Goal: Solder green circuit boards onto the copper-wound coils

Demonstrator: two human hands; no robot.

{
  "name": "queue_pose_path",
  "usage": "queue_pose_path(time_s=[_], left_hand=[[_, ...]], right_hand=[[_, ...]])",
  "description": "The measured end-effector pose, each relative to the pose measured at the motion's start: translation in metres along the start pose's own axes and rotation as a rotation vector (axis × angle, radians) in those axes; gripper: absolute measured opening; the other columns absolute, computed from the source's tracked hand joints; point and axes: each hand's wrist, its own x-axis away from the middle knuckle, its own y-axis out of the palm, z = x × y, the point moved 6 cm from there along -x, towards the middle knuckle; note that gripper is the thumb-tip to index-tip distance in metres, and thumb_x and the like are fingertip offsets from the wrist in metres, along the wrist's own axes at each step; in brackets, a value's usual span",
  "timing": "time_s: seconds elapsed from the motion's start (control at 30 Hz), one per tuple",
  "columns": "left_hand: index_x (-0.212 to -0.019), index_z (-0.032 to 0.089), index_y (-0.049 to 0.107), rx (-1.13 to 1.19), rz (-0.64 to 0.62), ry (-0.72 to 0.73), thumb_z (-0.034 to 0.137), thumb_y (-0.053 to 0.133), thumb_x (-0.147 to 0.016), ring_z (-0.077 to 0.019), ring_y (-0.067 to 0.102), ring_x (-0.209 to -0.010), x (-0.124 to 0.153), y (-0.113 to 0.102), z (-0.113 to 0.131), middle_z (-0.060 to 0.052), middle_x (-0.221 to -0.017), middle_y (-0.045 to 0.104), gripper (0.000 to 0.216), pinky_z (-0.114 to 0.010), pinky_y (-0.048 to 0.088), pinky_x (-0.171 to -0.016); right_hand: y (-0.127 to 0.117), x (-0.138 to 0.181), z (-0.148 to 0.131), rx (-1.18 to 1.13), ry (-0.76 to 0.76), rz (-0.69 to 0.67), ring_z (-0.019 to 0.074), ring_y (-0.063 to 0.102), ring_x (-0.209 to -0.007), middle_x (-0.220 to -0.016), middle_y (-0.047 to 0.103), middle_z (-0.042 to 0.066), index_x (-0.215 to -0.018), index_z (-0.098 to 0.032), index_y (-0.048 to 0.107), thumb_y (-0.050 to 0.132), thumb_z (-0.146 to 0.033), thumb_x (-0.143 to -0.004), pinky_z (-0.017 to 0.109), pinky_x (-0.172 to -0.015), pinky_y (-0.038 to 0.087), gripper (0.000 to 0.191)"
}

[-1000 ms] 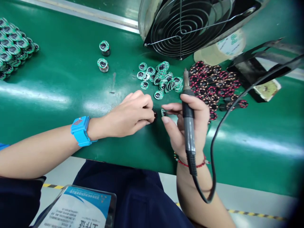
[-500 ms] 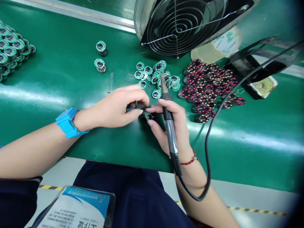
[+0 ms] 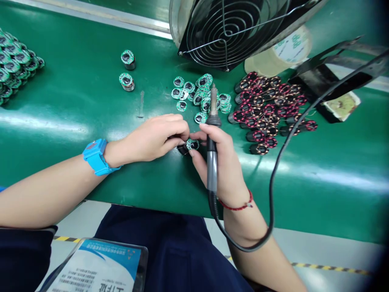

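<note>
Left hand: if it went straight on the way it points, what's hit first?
Likely the dark cylinder right at the left hand, then the round green board and the right hand. Depth is unclear there.

A glossy green worktop [image 3: 75,48] stretches across the view, its near edge slanting slightly down to the right. Toward the far side runs 1 pale metal rail [image 3: 121,21], with more green surface [image 3: 136,7] beyond it. White light lies in long streaks of glare [image 3: 328,178] on the worktop. Below the near edge is a pale grey floor [image 3: 316,245], marked with yellow-and-black striped tape [image 3: 331,268] at left and right.
</note>
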Motion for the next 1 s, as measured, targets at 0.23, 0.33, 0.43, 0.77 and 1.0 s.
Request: queue_pose_path(time_s=[0.23,0.33,0.43,0.77,1.0], left_hand=[[-0.084,0.015,0.064,0.152,0.085,-0.007,0.006,0.061,-0.089,-0.0097,0.057,-0.076,-0.002,0.001,0.004,0.000,-0.083,0.063,0.010,-0.022,0.044,-0.068],[-0.083,0.015,0.065,0.176,0.105,-0.066,0.005,0.062,-0.087,-0.0086,0.055,-0.072,-0.004,0.003,0.004,0.001,-0.079,0.061,0.012,-0.021,0.042,-0.065],[-0.083,0.015,0.065,0.204,0.111,-0.110,0.002,0.063,-0.085,-0.0066,0.050,-0.066,-0.005,0.004,0.002,0.003,-0.076,0.059,0.013,-0.020,0.038,-0.060],[-0.081,0.015,0.064,0.274,0.085,-0.200,0.005,0.062,-0.084,-0.0062,0.049,-0.063,-0.005,0.005,0.000,0.003,-0.073,0.058,0.011,-0.019,0.039,-0.058],[-0.080,0.015,0.063,0.316,0.089,-0.221,0.005,0.061,-0.084,-0.0065,0.051,-0.064,-0.005,0.004,0.000,0.002,-0.075,0.061,0.011,-0.020,0.041,-0.060]], right_hand=[[0.001,0.002,0.005,-0.117,0.031,0.021,0.0203,0.065,-0.107,-0.117,0.065,0.004,-0.141,-0.032,0.040,0.063,-0.018,-0.088,0.042,-0.096,0.056,0.060],[-0.003,0.002,0.000,-0.098,0.009,0.088,0.0214,0.063,-0.108,-0.118,0.065,0.004,-0.141,-0.032,0.041,0.066,-0.019,-0.086,0.044,-0.095,0.056,0.061],[-0.008,0.001,-0.008,-0.031,-0.022,0.188,0.0211,0.064,-0.101,-0.111,0.067,0.003,-0.140,-0.034,0.042,0.067,-0.019,-0.086,0.043,-0.092,0.056,0.061],[-0.005,0.001,-0.007,0.029,0.048,0.250,0.0190,0.066,-0.090,-0.096,0.070,-0.002,-0.134,-0.038,0.047,0.059,-0.017,-0.091,0.041,-0.088,0.053,0.049],[-0.006,0.002,-0.008,0.063,0.017,0.255,0.0180,0.065,-0.087,-0.094,0.069,-0.003,-0.134,-0.035,0.047,0.060,-0.014,-0.089,0.039,-0.086,0.053,0.052]])
